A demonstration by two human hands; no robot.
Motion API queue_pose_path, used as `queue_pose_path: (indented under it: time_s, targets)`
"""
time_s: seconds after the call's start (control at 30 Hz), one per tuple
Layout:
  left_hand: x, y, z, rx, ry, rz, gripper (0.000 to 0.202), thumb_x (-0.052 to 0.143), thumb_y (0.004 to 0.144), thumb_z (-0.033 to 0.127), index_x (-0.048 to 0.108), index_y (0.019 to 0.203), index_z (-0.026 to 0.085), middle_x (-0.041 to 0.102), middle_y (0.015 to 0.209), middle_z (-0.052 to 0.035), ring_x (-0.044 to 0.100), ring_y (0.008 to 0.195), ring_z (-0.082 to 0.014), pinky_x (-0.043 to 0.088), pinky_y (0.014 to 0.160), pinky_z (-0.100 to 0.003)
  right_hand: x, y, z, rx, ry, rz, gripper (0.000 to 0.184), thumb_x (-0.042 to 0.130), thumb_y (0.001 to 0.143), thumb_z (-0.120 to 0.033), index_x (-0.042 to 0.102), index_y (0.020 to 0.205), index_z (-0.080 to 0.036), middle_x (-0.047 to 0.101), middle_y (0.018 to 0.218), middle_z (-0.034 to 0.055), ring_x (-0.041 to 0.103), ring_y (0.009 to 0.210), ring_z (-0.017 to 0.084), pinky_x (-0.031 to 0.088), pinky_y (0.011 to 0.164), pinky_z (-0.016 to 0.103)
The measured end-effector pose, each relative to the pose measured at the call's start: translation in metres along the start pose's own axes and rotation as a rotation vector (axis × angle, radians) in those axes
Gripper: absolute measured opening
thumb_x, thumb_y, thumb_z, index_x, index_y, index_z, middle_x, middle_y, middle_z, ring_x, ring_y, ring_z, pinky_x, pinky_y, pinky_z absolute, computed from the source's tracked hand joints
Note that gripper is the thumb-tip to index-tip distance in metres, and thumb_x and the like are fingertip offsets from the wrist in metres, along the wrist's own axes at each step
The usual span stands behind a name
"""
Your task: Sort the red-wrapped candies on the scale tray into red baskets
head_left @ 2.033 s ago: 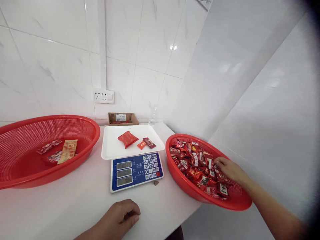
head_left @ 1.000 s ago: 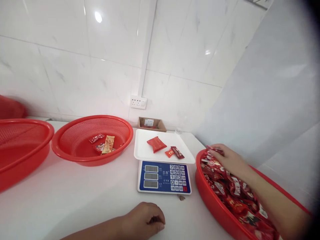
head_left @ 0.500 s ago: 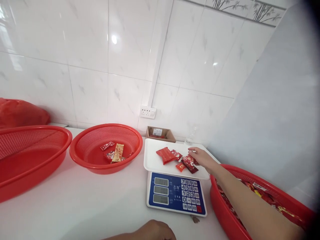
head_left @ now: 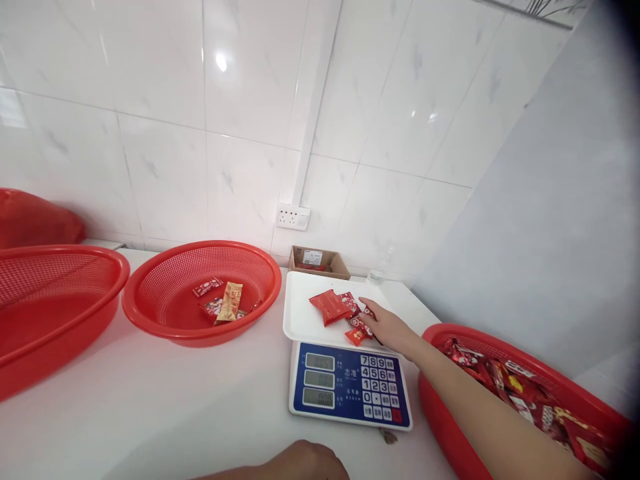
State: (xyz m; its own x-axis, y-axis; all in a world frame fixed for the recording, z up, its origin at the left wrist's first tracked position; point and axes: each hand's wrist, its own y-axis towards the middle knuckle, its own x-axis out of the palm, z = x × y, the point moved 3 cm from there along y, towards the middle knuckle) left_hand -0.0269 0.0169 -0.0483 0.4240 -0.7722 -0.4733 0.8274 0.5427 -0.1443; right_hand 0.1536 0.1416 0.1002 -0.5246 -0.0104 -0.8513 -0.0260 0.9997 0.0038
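My right hand [head_left: 389, 327] reaches over the white tray [head_left: 299, 303] of a digital scale [head_left: 353, 383]. Its fingers curl around a dark red snack packet [head_left: 369, 312], mostly covered by the hand. Against it on the tray lie a plain red packet [head_left: 331, 307], a red and white packet [head_left: 350, 301] and a small orange-red packet [head_left: 356, 335]. My left hand [head_left: 310, 461] is closed at the bottom edge of the view, in front of the scale. Its palm side is hidden, so what it holds, if anything, does not show.
A red basket [head_left: 200, 250] with several packets stands left of the scale, another red basket [head_left: 100, 320] farther left. At right, a red basket [head_left: 440, 413] holds many packets. Behind the tray are a cardboard box [head_left: 340, 268] and a clear bottle [head_left: 381, 267] by the tiled wall.
My right hand has moved left and down onto the packets, curling round the dark red one and bringing it closer to the others. The left hand stays put. The view has shifted slightly.
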Motion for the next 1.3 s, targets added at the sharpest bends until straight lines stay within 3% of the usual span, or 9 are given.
queue_pose_path:
  time_s: [0.2,0.3,0.43,0.57,0.73,0.9,1.03,1.13,1.3]
  targets:
    - [0.000,-0.004,0.006,0.045,0.009,0.024,0.029,0.058,0.077,0.035,0.068,0.102,0.023,0.068,0.096,-0.0059,0.063,0.083,-0.0184,0.048,0.073,-0.023,0.004,0.004,-0.013,-0.029,-0.076,-0.030,0.055,0.038,0.088,-0.032,0.032,0.138,-0.010,0.043,0.137,0.0147,0.043,0.123,0.025,0.034,0.101,0.038]
    - [0.001,-0.002,0.002,0.027,0.018,0.018,0.030,0.059,0.076,0.036,0.068,0.102,0.025,0.068,0.095,-0.0045,0.063,0.082,-0.0182,0.048,0.072,-0.023,-0.006,-0.003,-0.023,-0.069,-0.094,0.015,0.057,0.038,0.088,-0.037,0.028,0.139,-0.014,0.033,0.143,0.0120,0.030,0.131,0.026,0.028,0.105,0.042]
    - [0.002,0.001,-0.001,0.029,0.014,-0.020,0.030,0.060,0.074,0.029,0.067,0.103,0.024,0.067,0.096,-0.0039,0.062,0.083,-0.0187,0.048,0.071,-0.024,-0.022,-0.041,-0.050,-0.225,-0.081,0.092,0.058,0.040,0.086,-0.045,0.029,0.139,-0.024,0.025,0.148,0.0035,0.014,0.137,0.024,0.018,0.109,0.046]
    - [0.001,-0.004,0.001,0.076,-0.041,0.031,0.029,0.059,0.072,0.019,0.069,0.099,0.024,0.067,0.093,-0.0022,0.061,0.079,-0.0158,0.047,0.072,-0.021,-0.006,-0.089,-0.069,-0.267,0.147,0.071,0.056,0.047,0.082,-0.049,0.036,0.134,-0.032,0.033,0.144,0.0016,0.025,0.133,0.027,0.021,0.107,0.052]
    - [0.003,-0.004,0.003,0.046,-0.135,0.028,0.024,0.059,0.072,0.024,0.070,0.094,0.023,0.067,0.087,-0.0007,0.060,0.074,-0.0147,0.048,0.069,-0.022,0.069,-0.117,-0.071,-0.258,0.469,-0.340,0.036,0.054,0.080,-0.039,0.061,0.112,-0.024,0.064,0.112,0.0074,0.058,0.103,0.026,0.044,0.090,0.042]
    - [0.001,-0.005,0.005,0.046,-0.093,0.073,0.021,0.056,0.078,0.035,0.070,0.092,0.026,0.067,0.089,-0.0002,0.059,0.085,-0.0181,0.047,0.072,-0.026,0.126,-0.114,-0.066,-0.173,0.797,-0.521,0.025,0.063,0.072,-0.035,0.065,0.091,-0.018,0.070,0.088,0.0063,0.063,0.086,0.021,0.047,0.080,0.035]
    - [0.001,-0.013,0.010,0.066,-0.060,0.053,0.021,0.053,0.079,0.030,0.069,0.091,0.025,0.067,0.091,0.0005,0.059,0.086,-0.0175,0.046,0.076,-0.026,0.141,-0.112,-0.063,-0.207,0.988,-0.648,0.045,0.066,0.069,-0.049,0.061,0.102,-0.018,0.068,0.095,0.0085,0.063,0.088,0.020,0.046,0.077,0.034]
    - [0.002,-0.020,0.016,0.077,-0.036,0.002,0.027,0.050,0.079,0.027,0.067,0.098,0.020,0.067,0.092,-0.0021,0.060,0.080,-0.0169,0.047,0.072,-0.025,0.143,-0.113,-0.063,-0.236,0.923,-0.810,0.054,0.067,0.069,-0.050,0.058,0.112,-0.020,0.067,0.103,0.0094,0.062,0.094,0.020,0.045,0.082,0.036]
    - [0.003,-0.031,0.034,0.090,-0.031,0.096,0.030,0.047,0.084,0.044,0.064,0.098,0.023,0.065,0.093,-0.0020,0.060,0.082,-0.0169,0.049,0.073,-0.029,0.149,-0.114,-0.063,-0.289,0.844,-1.040,0.063,0.069,0.065,-0.052,0.057,0.118,-0.020,0.063,0.114,0.0125,0.058,0.105,0.025,0.043,0.090,0.040]
